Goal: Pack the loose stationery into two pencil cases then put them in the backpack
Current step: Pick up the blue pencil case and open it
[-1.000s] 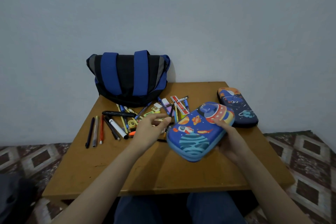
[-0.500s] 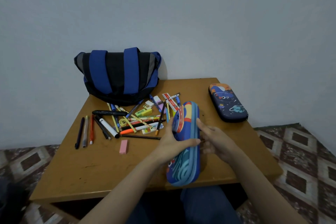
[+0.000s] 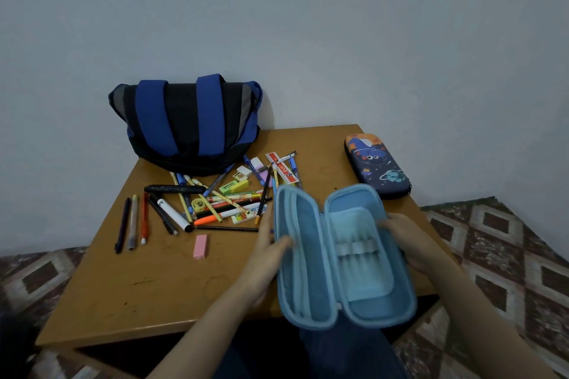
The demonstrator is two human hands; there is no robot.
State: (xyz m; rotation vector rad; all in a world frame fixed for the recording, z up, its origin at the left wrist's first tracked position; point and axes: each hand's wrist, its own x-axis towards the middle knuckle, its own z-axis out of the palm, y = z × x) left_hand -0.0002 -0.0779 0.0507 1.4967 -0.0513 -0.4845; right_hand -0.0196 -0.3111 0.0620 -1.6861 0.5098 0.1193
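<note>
The light-blue pencil case (image 3: pixel 341 255) is spread open above the table's near right edge, its pale lining and elastic loops facing me. My left hand (image 3: pixel 268 251) grips its left half, thumb over the rim. My right hand (image 3: pixel 406 240) holds the right half from outside. A second, dark-blue pencil case (image 3: pixel 377 164) lies closed at the far right. Loose stationery (image 3: pixel 221 197) of pens, pencils, erasers and a ruler is scattered mid-table. The blue and black backpack (image 3: pixel 187 123) sits at the back against the wall.
A pink eraser (image 3: pixel 200 246) lies alone left of my left hand. Three pens (image 3: pixel 134 223) lie side by side at the left. The wooden table (image 3: pixel 147 286) has bare surface at front left. Patterned floor surrounds it.
The light-blue case was closed and stood on edge between my hands; it is now unfolded open, with its inside showing. Both hands moved apart with its halves.
</note>
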